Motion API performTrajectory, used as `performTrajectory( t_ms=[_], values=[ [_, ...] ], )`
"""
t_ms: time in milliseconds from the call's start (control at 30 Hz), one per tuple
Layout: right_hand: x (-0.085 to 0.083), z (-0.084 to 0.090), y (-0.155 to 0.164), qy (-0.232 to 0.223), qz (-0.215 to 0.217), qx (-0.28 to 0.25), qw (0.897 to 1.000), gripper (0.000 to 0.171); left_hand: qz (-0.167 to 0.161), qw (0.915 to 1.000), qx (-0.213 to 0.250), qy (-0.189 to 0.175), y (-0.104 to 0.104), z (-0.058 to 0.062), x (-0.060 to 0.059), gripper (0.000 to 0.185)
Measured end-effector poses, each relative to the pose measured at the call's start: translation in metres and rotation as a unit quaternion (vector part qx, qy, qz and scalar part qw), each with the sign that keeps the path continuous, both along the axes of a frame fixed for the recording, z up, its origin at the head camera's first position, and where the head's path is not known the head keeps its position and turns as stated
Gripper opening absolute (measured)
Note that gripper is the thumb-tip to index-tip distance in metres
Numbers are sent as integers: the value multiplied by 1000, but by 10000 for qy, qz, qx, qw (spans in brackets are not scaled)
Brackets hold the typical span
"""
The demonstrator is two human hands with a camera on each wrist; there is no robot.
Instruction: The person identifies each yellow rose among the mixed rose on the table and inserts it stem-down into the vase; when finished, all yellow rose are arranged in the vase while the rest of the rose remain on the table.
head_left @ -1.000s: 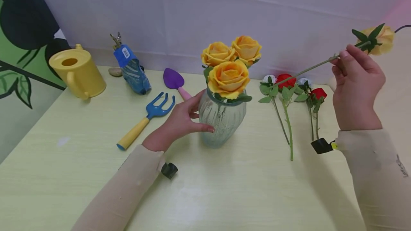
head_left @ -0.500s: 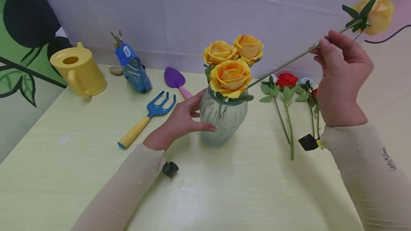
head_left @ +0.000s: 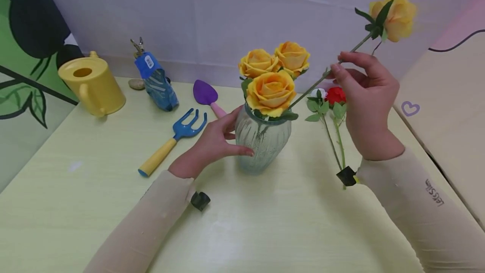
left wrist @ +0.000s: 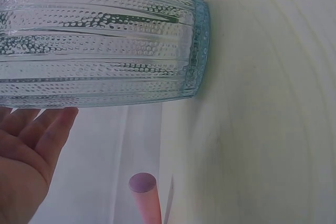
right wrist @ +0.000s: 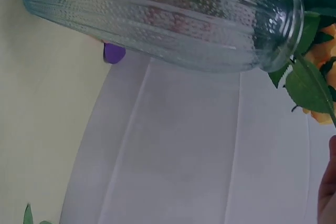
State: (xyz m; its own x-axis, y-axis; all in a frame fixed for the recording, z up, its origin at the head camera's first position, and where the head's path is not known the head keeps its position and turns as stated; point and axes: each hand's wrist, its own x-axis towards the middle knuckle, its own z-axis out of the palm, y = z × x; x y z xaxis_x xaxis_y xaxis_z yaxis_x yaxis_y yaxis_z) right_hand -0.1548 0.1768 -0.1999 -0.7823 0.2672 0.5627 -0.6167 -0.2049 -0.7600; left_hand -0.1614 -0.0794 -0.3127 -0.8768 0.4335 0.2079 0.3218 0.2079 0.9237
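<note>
In the head view, my left hand point(head_left: 212, 142) holds the ribbed glass vase point(head_left: 263, 146) from its left side, thumb across the front and fingers towards the back. Three yellow-orange roses point(head_left: 270, 92) stand in the vase, blooms bunched over its mouth. To the right, my right hand point(head_left: 369, 104) pinches the stem of a paler yellow rose point(head_left: 399, 18) between thumb and fingers. That stem slants down left to the vase's rim, its lower end hidden behind the front bloom. The left wrist view shows fingertips point(left wrist: 65, 116) against the glass.
A red rose point(head_left: 335, 95) and a white rose point(head_left: 318, 93) lie right of the vase, partly behind my right arm. Leftward are a hand fork point(head_left: 184, 129), purple trowel point(head_left: 206, 92), blue bagged item point(head_left: 161, 89), stone point(head_left: 136, 84) and yellow watering can point(head_left: 100, 92).
My right hand has moved left with the pale yellow rose, bringing its stem to the vase's mouth. My left hand and the vase have stayed in place.
</note>
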Motion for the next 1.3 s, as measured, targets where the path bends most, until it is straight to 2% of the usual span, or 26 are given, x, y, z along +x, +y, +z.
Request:
performTrajectory(
  t_ms=[200,433,600,800,967,1167,1300],
  values=[
    [11,-20,-13,41,88,916,9957,21,-4,10000,8,6,0,-1,0,101],
    [20,-35,-24,613,333,1625,9842,20,-20,10000,25,51,-3,-3,1,99],
    [20,-34,-27,464,437,1351,9888,18,-25,10000,24,76,-3,-3,1,100],
    [16,-38,-30,-153,448,1442,9884,17,-74,9998,57,162,-3,-2,1,101],
    [13,-45,-34,-532,491,1290,9890,21,-87,9997,116,201,-2,-2,1,101],
    [17,-54,-37,-487,742,1294,9876,34,-29,9999,41,137,-1,-3,0,100],
    [18,-56,-37,-479,768,1237,9882,31,-8,10000,24,66,-1,-3,-1,101]
  ],
)
